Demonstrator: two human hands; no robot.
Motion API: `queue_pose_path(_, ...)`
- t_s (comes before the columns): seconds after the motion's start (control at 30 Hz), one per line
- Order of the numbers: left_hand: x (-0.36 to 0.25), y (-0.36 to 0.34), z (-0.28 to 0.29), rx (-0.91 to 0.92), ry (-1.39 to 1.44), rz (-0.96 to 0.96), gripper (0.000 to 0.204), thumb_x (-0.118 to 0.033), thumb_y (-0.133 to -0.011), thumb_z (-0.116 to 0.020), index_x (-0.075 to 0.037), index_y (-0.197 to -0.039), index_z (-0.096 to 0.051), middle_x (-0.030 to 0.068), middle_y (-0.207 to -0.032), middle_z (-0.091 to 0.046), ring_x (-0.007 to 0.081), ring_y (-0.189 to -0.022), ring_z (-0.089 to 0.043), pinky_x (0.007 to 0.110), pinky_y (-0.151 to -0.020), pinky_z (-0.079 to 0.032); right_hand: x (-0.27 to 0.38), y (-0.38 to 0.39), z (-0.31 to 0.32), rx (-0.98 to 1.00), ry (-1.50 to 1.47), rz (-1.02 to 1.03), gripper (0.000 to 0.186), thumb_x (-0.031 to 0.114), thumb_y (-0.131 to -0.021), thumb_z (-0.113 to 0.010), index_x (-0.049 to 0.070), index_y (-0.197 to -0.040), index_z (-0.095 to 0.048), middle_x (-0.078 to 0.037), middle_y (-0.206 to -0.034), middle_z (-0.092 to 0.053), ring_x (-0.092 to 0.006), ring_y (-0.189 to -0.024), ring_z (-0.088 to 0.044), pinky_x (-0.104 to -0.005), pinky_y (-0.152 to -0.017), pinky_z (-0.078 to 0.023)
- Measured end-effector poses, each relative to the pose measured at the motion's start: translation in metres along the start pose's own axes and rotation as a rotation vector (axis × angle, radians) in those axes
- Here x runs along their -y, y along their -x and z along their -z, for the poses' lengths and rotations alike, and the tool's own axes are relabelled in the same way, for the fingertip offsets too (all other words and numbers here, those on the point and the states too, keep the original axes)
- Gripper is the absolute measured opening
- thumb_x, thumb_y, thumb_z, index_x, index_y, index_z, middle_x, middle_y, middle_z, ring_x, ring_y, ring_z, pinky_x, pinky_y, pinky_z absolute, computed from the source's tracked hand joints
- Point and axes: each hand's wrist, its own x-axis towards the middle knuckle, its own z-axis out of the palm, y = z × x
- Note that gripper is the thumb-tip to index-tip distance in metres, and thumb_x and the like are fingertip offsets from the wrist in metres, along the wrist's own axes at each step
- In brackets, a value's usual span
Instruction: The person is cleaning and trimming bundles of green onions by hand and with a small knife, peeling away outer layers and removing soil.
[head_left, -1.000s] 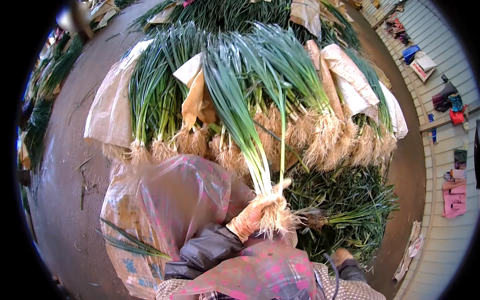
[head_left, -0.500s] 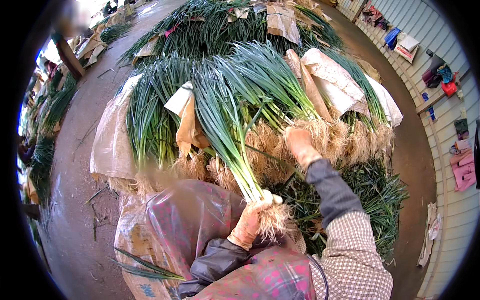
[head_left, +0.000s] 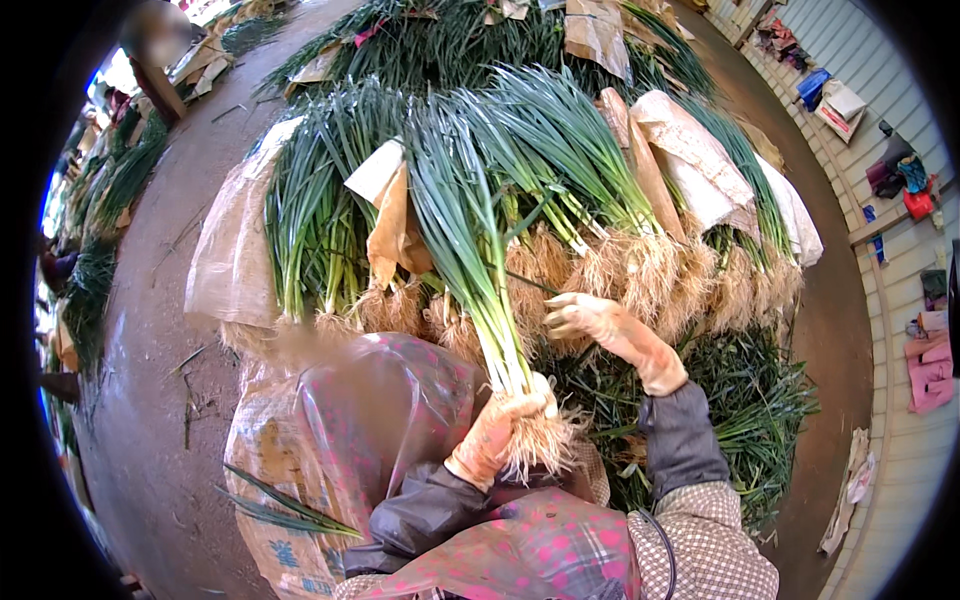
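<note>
Left hand (head_left: 497, 428) is clamped around the pale lower stems of a bundle of green onions (head_left: 470, 270), just above its stringy roots (head_left: 540, 443). The bundle tilts in front of the person's body, root end lowest, its long leaves running up and to the left before a row of rooted bunches (head_left: 650, 270).

Right hand (head_left: 620, 340) is raised beside the bundle on its right, well apart from the left hand, its fingers loosely apart, slightly bent and pointing leftward. A thin dark leaf (head_left: 532, 284) meets its fingertips in the view; whether they touch cannot be told. Below that wrist come a dark cuff (head_left: 684, 437) and a checked sleeve (head_left: 695, 520).

Under and behind the right forearm spreads a heap of loose leaves (head_left: 750, 400). The row of bunches lies with roots toward the person and leaves away. A folded brown and white sheet (head_left: 388, 235) sits among them, pale sacking (head_left: 235, 240) covers the left end, and a whitish wrap (head_left: 690, 150) covers part of the right.

Clear plastic with pink spots (head_left: 535, 540) drapes the lap. To its left is a tan sack (head_left: 275, 470) with blue marks, with a few long leaves (head_left: 290, 515) across it. Farther off is another heap of greens (head_left: 470, 50); a pink cloth (head_left: 930, 370) hangs on the ribbed wall (head_left: 885, 340) at right.
</note>
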Motion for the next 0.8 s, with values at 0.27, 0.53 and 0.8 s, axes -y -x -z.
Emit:
queue_pose_path(0.27,-0.011,0.084,0.001,0.171,-0.739,0.232,0.023,-0.016,-0.083,-0.071,-0.001,-0.098,-0.061,0.0032,-0.076,-0.060,0.0124,-0.072,-0.055,0.028,-0.061,-0.046,0.058,-0.220,0.022,0.109,-0.796,0.132,0.054,0.046,-0.102,-0.043,0.001,-0.127,-0.058,-0.008,-0.116,-0.067,-0.0210,-0.098,-0.066,-0.0309,-0.093,-0.050)
queue_pose_path(0.53,-0.023,0.097,0.000,-0.070,-0.588,0.054,0.056,-0.021,-0.087,-0.071,0.000,-0.134,-0.048,0.0044,-0.089,-0.060,0.0126,-0.081,-0.057,0.028,-0.072,-0.047,0.298,-0.273,0.071,-0.019,0.587,0.359,0.057,0.063,-0.096,-0.044,0.015,-0.068,-0.056,0.000,-0.068,-0.053,-0.0093,-0.062,-0.051,-0.0242,-0.063,-0.047)
queue_pose_path(0.8,-0.009,0.036,0.017,0.047,-0.091,-0.169,0.037,-0.011,-0.079,-0.067,-0.007,-0.114,-0.054,0.0110,-0.102,-0.062,0.0224,-0.093,-0.060,0.035,-0.088,-0.048,0.101,-0.124,0.227,-0.163,1.129,-0.085,0.115,0.060,-0.075,-0.072,-0.004,-0.150,-0.012,-0.033,-0.145,-0.035,-0.0382,-0.126,-0.049,-0.0458,-0.106,-0.041)
